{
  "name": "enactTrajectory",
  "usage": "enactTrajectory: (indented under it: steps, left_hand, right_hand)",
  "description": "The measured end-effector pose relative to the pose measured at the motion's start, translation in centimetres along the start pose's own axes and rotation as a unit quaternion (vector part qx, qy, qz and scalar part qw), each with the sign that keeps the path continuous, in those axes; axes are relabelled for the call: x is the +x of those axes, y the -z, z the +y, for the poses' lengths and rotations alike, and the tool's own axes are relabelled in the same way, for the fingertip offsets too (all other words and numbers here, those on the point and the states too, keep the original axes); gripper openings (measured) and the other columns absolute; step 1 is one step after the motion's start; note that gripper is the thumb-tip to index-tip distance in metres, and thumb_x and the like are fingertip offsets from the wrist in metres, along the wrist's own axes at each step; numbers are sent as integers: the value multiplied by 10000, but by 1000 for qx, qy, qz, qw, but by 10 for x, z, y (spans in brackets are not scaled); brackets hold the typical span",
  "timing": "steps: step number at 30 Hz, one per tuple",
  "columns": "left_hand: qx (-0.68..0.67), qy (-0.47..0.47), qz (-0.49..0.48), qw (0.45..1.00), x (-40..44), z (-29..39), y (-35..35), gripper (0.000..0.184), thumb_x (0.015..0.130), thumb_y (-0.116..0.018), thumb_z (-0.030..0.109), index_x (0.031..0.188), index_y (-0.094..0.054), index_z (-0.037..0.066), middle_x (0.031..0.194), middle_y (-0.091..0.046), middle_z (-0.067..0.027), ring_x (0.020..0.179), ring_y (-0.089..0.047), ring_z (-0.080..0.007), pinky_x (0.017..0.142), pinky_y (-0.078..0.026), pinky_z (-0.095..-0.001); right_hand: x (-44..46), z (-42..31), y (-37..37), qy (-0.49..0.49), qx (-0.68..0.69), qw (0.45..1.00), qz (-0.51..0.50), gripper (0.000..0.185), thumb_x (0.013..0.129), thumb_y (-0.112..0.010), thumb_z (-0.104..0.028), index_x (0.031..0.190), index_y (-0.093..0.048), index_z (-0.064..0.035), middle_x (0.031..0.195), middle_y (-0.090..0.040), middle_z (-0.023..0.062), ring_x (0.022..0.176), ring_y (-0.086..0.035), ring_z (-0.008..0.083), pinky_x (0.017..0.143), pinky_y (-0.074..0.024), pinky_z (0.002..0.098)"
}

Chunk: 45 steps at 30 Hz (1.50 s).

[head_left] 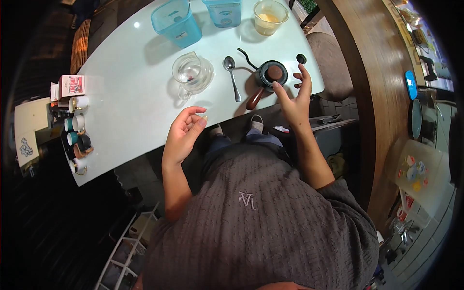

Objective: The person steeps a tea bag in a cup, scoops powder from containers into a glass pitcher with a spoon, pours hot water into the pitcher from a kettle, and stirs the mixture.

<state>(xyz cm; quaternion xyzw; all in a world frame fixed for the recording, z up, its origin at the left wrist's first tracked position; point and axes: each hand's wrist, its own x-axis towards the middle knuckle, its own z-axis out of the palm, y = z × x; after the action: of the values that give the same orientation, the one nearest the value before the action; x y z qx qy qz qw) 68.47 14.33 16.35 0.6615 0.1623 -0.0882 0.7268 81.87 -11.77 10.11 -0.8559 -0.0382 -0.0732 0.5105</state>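
Note:
On the white table (125, 104) stands a dark pot (265, 77) with a brown knob on its lid, a reddish-brown handle and a thin black spout. Beside its right edge is my right hand (296, 99), fingers spread, holding nothing; the thumb is close to the knob, and whether it touches is unclear. My left hand (184, 129) hovers at the table's front edge, fingers loosely curled and apart, with nothing in it. A clear glass pitcher (193, 73) stands beyond it. Between pitcher and pot lies a metal spoon (234, 79).
Two blue containers (178, 26) (224, 13) and a clear tub (269, 20) with yellowish contents stand at the back. A small black cap (301, 58) lies right of the pot. Several cups (77, 122) and a box (72, 86) line the left edge.

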Motion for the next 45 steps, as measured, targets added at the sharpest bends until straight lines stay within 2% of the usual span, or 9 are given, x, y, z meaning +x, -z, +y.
enactTrajectory:
  steps: [3, 6, 8, 10, 18, 26, 34, 42, 45]
  left_hand:
    - [21, 2, -14, 1000, 4, 4, 24, 274, 930, -625, 161, 1150, -557, 13, 820, -545, 34, 754, -470, -32, 695, -384, -185]
    - [41, -17, -37, 998, 6, 6, 56, 269, 927, -626, 160, 1142, -562, 13, 822, -549, 31, 752, -471, -34, 693, -388, -187]
    - [60, -14, -54, 997, 7, 5, 82, 264, 926, -627, 160, 1138, -566, 14, 826, -556, 26, 753, -474, -35, 693, -395, -188]
    - [58, -12, -56, 997, 7, 3, 107, 266, 926, -628, 162, 1137, -566, 12, 826, -558, 25, 753, -477, -36, 694, -399, -189]
    - [54, 31, -76, 995, 4, -5, 166, 265, 924, -635, 163, 1129, -571, 7, 843, -563, 23, 762, -486, -39, 711, -414, -189]
    - [40, 33, -68, 996, 7, -16, 165, 262, 924, -630, 175, 1114, -576, 3, 877, -558, 14, 782, -495, -56, 727, -434, -201]
    - [50, 42, -36, 997, 21, -11, 132, 306, 919, -637, 222, 1116, -571, -3, 914, -593, -24, 760, -547, -80, 696, -454, -223]
    - [69, 37, 12, 997, 52, -17, 81, 303, 976, -542, 291, 1129, -575, 31, 1019, -601, -28, 766, -571, -79, 639, -417, -221]
    - [31, 27, 36, 999, 60, -20, 62, 308, 998, -500, 312, 1063, -570, 19, 902, -619, -41, 771, -588, -97, 648, -441, -240]
  right_hand:
    - [-12, 4, -4, -6, -4, 999, 31, 750, 763, -758, -298, 1367, -400, -36, 1182, -491, 167, 1066, -479, 294, 914, -389, 390]
    - [-26, -5, -13, -109, 70, 987, 92, 601, 833, -715, -257, 1316, -448, -17, 1101, -523, 117, 898, -480, 158, 788, -430, 297]
    - [-37, -13, -25, -113, 100, 979, 137, 464, 872, -699, -261, 1198, -491, -4, 975, -534, 55, 698, -444, 69, 590, -386, 217]
    - [-49, -22, -35, -193, 128, 962, 146, 438, 884, -691, -291, 1139, -514, 18, 843, -536, 21, 653, -438, 58, 556, -364, 208]
    - [-72, -52, -82, -296, 129, 943, 75, 429, 945, -578, -409, 1075, -570, 0, 811, -566, -4, 627, -448, 50, 568, -356, 189]
    - [-55, -53, -97, -343, 400, 847, 67, 358, 988, -488, -396, 1000, -518, -40, 656, -440, -24, 532, -401, 74, 484, -288, 235]
    - [-53, -34, -98, -269, 395, 871, 114, 299, 1001, -476, -333, 809, -454, -104, 567, -318, -48, 461, -276, 76, 449, -246, 253]
    - [-23, -37, -35, -267, 377, 887, -5, 283, 1004, -477, -294, 829, -469, -72, 611, -340, -36, 498, -295, 64, 464, -241, 244]
    - [-6, -44, -12, -252, 364, 894, -60, 300, 1009, -456, -290, 813, -470, -63, 573, -355, -38, 474, -292, 50, 446, -238, 238]
